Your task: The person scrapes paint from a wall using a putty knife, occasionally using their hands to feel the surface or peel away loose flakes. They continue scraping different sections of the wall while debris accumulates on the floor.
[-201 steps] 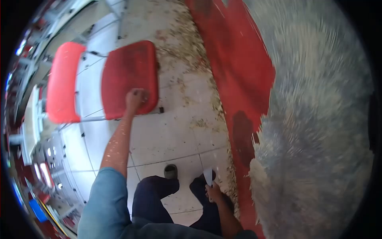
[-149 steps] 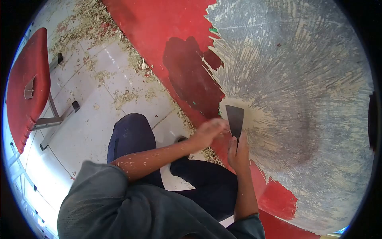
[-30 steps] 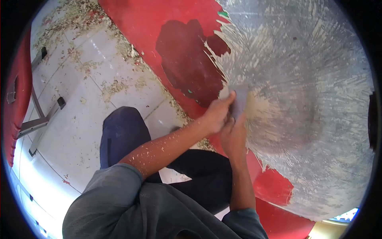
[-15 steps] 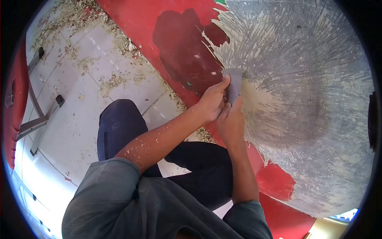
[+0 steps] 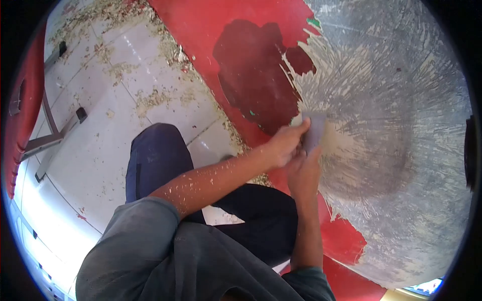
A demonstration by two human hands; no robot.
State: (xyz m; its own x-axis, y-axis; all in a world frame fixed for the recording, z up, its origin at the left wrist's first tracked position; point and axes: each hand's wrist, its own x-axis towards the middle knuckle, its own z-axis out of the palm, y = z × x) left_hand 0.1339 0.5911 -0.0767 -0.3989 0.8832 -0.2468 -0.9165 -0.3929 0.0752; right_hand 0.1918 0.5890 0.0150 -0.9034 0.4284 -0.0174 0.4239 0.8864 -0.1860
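A flat grey scraper blade (image 5: 315,131) rests with its far edge against a wall-like surface (image 5: 401,100) whose coating is partly stripped to scratched grey and beige. My left hand (image 5: 288,144) is closed on the blade from the left, thumb lying along its near face. Lower down, my right hand (image 5: 305,175) grips the same blade near its bottom end. The fingers of both hands are partly hidden behind the blade and each other. Just left of the blade is a ragged edge of red paint (image 5: 186,25) with a darker red patch (image 5: 251,65).
Paint flakes (image 5: 170,50) are scattered along the foot of the surface and over the pale tiled floor (image 5: 95,150). A red object (image 5: 30,95) with metal legs (image 5: 47,138) stands at the far left. My bent knee (image 5: 155,150) is between it and my hands.
The view has shifted, so the surface appears further right. Both hands and the blade have moved slightly down along the stripped area, with the grip unchanged.
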